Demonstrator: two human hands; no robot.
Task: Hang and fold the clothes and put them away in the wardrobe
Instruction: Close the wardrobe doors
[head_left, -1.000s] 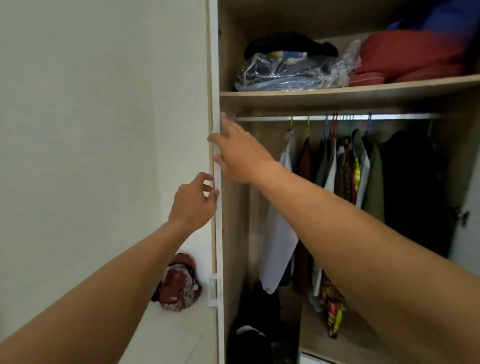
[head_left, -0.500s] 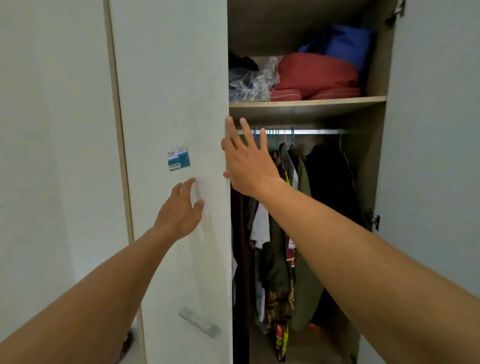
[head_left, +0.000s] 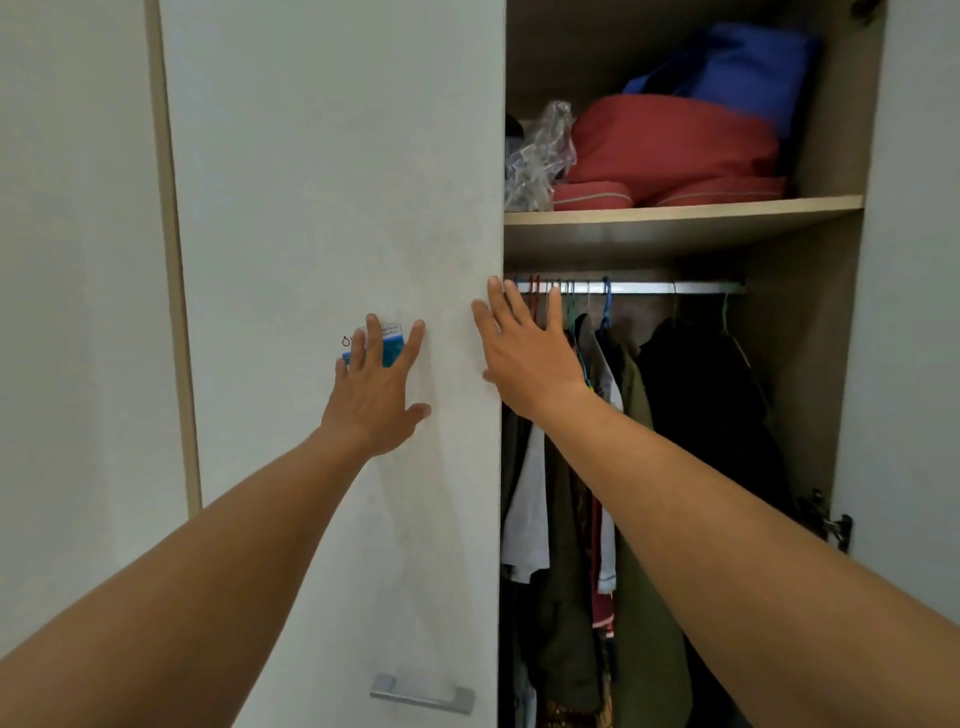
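White door: the left hand lies flat on its face, arm outstretched, fingers straight and spread over a blue sticker, holding nothing. The right hand, fingers straight and apart, touches the door's edge. Clothes hang on the rail inside the wardrobe.

Door left of hanging clothes, bundles on shelf above rail
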